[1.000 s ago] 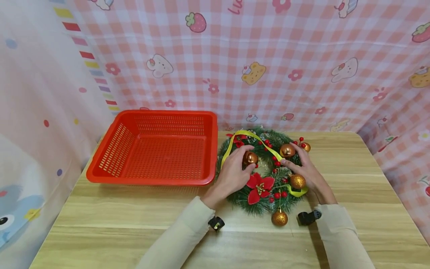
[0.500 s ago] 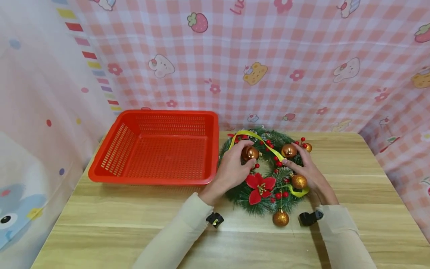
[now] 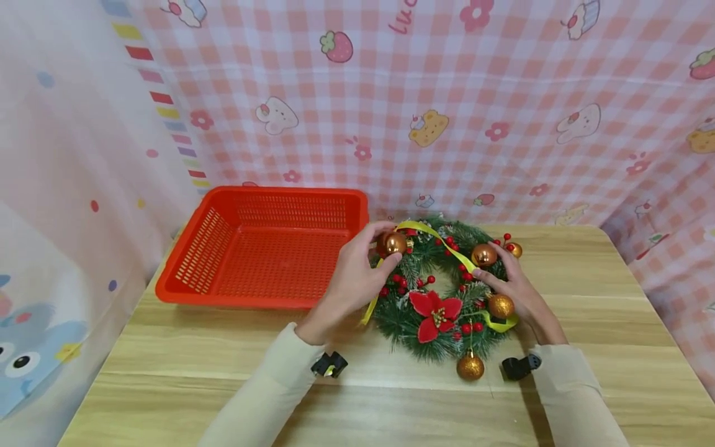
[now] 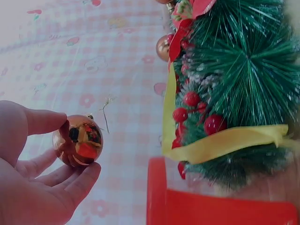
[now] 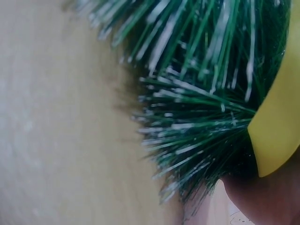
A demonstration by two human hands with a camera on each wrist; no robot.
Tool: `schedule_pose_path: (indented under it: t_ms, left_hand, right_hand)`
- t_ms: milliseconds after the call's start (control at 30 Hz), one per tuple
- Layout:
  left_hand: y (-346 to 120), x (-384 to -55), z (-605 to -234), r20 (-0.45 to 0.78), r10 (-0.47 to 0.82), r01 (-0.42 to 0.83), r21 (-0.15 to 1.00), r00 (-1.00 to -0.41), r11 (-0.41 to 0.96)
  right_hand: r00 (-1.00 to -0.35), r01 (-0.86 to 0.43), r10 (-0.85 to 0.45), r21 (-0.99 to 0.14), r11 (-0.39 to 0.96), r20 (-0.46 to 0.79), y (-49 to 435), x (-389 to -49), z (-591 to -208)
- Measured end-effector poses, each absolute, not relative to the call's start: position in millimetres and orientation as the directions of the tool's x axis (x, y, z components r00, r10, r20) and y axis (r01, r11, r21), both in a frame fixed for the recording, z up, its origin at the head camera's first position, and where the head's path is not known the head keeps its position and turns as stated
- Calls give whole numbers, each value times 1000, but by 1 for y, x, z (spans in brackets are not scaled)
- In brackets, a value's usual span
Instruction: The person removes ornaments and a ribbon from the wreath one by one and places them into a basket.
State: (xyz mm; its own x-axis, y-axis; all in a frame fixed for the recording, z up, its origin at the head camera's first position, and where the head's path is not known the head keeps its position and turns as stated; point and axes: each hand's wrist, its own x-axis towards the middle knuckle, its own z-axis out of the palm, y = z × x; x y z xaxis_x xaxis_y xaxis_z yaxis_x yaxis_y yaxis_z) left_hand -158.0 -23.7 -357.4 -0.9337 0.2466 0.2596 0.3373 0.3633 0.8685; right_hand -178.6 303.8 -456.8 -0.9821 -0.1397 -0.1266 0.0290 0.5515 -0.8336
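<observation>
A shiny copper Christmas bauble (image 4: 80, 143) is pinched between the thumb and fingers of my left hand (image 3: 353, 272). The bauble hangs over the left side of the green wreath (image 3: 402, 320), close to the basket's right rim, with a thin gold string (image 4: 106, 117) at its cap. My right hand (image 3: 516, 287) grips the wreath's right side, thumb at the yellow ribbon (image 3: 459, 258) and fingers beside a second copper bauble (image 3: 483, 255). On the wreath sit a red poinsettia (image 3: 436, 315), red berries and a glittery gold bauble (image 3: 501, 306). The right wrist view mostly shows pine needles (image 5: 197, 122).
A red plastic basket (image 3: 268, 303) stands left of the wreath with nothing in it. Another glittery bauble (image 3: 470, 367) lies at the wreath's front edge on the wooden table (image 3: 391, 410). Behind hangs a pink checked cloth (image 3: 335, 112).
My left hand has moved left with the copper bauble, from over the wreath's middle to its left edge by the basket. The right hand stays at the wreath.
</observation>
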Motion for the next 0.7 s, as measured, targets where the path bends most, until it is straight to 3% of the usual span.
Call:
schedule_pose_path:
  t_ms: [267,700]
  left_hand:
    - [-46,-160,-350,300,211,357,872,-930,333]
    - [-105,-160,-347,271,113,292,851,-956,436]
  right_hand:
    - [-983,24,-140,-836,548,-120,305,-178,-459]
    - [-985,15,-135,-836,549,-106,305,-178,-458]
